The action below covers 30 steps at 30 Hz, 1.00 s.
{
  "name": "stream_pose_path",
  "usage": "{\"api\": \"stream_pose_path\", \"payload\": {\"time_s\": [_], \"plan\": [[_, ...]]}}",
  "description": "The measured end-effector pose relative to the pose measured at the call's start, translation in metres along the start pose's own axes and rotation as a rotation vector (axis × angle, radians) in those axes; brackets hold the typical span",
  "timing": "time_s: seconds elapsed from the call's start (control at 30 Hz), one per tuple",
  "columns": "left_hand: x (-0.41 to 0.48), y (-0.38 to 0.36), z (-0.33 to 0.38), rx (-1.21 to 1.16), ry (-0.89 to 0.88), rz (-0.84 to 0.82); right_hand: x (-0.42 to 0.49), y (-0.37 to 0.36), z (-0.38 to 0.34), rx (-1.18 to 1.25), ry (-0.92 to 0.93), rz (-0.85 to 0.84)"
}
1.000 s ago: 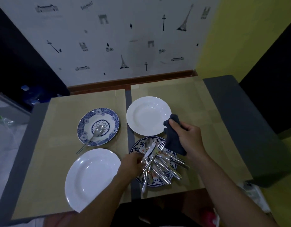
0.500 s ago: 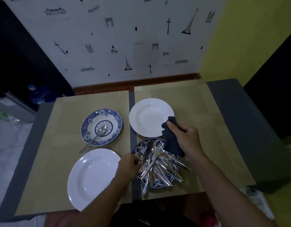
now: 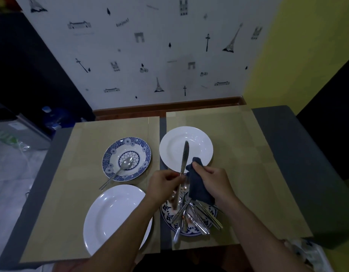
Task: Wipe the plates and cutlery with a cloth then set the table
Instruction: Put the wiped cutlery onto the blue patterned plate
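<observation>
Being pinched mid-handle by left hand (image 3: 163, 182) fingers: knife (image 3: 184, 156), blade free for wiping; cloth (image 3: 198, 188) being clamped in right hand (image 3: 215, 179) fingers beside it.

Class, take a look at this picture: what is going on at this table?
A person is wiping cutlery. The left hand holds a table knife, blade pointing away, and the right hand grips a dark cloth right beside it. A cutlery pile lies on the near blue patterned plate. A spoon rests in the far blue patterned plate. The far white plate and near white plate hold nothing.
</observation>
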<state>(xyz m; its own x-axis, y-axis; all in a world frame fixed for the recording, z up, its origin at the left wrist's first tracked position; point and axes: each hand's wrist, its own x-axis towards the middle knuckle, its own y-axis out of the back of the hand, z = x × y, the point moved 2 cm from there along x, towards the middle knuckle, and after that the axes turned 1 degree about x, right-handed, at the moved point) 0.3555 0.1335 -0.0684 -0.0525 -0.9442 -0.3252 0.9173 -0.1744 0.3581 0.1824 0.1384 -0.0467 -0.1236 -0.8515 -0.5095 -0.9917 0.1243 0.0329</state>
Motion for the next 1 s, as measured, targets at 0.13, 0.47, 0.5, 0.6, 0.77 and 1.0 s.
{"api": "stream_pose_path", "payload": {"time_s": [0.13,0.47,0.5,0.6,0.77,1.0], "plan": [[0.005,0.004,0.017,-0.078,-0.052,-0.01,-0.006,-0.011,-0.002,0.077,-0.081,-0.134],[-0.004,0.003,0.029,-0.16,-0.061,-0.129,0.017,-0.008,-0.037,0.103,0.063,0.082],[-0.005,0.004,0.031,-0.161,-0.061,-0.134,0.02,-0.007,-0.041,0.096,0.083,0.115],[-0.004,0.006,0.036,-0.129,-0.082,-0.159,0.025,-0.006,-0.05,0.125,0.145,0.184],[-0.001,0.011,0.041,0.014,-0.134,-0.11,0.025,-0.007,-0.054,0.131,0.187,0.253],[0.0,0.008,0.05,0.404,-0.342,0.071,0.022,-0.014,-0.043,-0.071,0.148,0.175]]}}
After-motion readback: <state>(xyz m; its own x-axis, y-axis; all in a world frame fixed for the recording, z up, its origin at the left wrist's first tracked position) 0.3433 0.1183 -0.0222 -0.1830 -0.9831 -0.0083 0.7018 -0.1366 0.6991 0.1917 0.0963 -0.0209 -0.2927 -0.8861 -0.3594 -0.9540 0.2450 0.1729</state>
